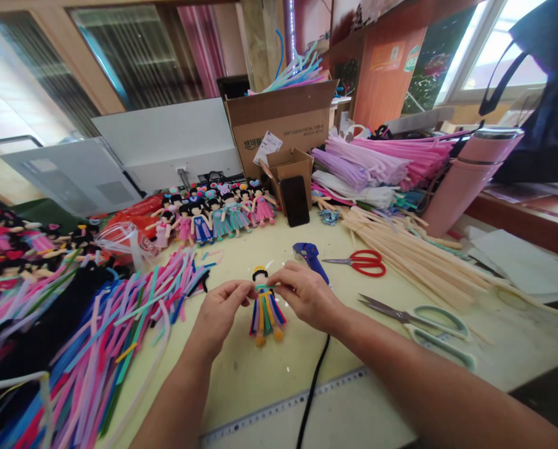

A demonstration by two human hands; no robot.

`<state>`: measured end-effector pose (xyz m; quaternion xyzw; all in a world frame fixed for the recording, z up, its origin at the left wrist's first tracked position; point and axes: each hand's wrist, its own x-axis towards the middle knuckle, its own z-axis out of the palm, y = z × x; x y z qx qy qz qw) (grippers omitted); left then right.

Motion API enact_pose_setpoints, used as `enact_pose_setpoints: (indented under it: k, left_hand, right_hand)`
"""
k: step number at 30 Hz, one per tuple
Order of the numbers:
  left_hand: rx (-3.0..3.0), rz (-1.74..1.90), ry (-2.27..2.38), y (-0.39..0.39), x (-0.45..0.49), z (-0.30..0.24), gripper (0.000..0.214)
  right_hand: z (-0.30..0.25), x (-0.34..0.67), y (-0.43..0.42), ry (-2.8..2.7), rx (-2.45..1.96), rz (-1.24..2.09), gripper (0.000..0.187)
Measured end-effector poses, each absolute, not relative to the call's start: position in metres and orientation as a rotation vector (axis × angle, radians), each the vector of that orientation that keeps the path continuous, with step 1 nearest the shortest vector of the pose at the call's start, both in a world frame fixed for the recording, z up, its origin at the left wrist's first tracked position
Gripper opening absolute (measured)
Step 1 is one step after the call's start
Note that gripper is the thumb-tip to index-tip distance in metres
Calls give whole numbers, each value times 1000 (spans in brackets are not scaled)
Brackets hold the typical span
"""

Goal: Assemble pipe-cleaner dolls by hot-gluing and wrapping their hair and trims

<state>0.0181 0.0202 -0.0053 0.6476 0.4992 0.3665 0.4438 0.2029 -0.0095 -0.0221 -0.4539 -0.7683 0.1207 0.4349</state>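
A small pipe-cleaner doll (266, 307) with a black head and a striped skirt of blue, yellow and red is held upright just above the yellow tabletop (260, 368). My left hand (223, 307) pinches it at the waist from the left. My right hand (307, 294) pinches the same spot from the right. Both hands have their fingers closed on the doll's middle, hiding its arms. A blue glue gun (309, 257) lies just behind my right hand, its black cord (314, 380) running toward me.
Loose coloured pipe cleaners (120, 337) are heaped at the left. Finished dolls (218, 215) stand in a row behind. Red scissors (362, 262), green-handled scissors (424, 318), beige stems (414, 255), a pink flask (470, 178), cardboard boxes (283, 125) and a ruler (279, 408) surround the hands.
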Motion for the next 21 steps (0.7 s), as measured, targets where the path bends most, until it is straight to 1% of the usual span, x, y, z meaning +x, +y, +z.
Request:
enact_pose_setpoints:
  k: [2,9,13,17,21]
  left_hand:
    - [1721,897,1266,21,16,-3,27]
    - [2091,686,1249,17,13,-3,21]
    - [2220,662,1217,14,14,-3,17]
    - [2254,685,1246,15,16,-2,17]
    - [2089,767,1284,16,17,-2,20]
  right_hand:
    - [-23,204,-9,-1956,-1150,264,17]
    - [-23,203,-12,-2135,-1198,85,14]
    - [-21,203,-13,-2196,-1201,41,12]
    - [-22,202,-12,-2185,-1187,39,14]
    - [-23,201,-12,-2114,-1151,75,17]
